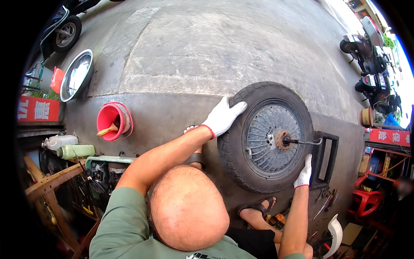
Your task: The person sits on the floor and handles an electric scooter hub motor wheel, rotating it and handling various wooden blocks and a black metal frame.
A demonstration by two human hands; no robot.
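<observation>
A wheel with a thick black tyre (235, 162) and a dusty grey finned hub (263, 125) is in front of me, between my two hands. A rusty ring surrounds its axle (285, 140), and a thin cable or rod with a curled end sticks out to the right. My left hand (222, 117), in a white knit glove with a red cuff, holds the tyre's upper left edge, thumb side over the sidewall. On the lower right edge rests my right hand (304, 173), gloved alike and gripping the tyre; part of its fingers is hidden.
A black rectangular frame (332, 159) lies just right of the wheel. Tools (325, 205) are scattered by my right foot. To the left stand a red bucket (128, 123) and a metal basin (89, 77). A red stool (366, 203) is at right; parked scooters (366, 52) stand farther off.
</observation>
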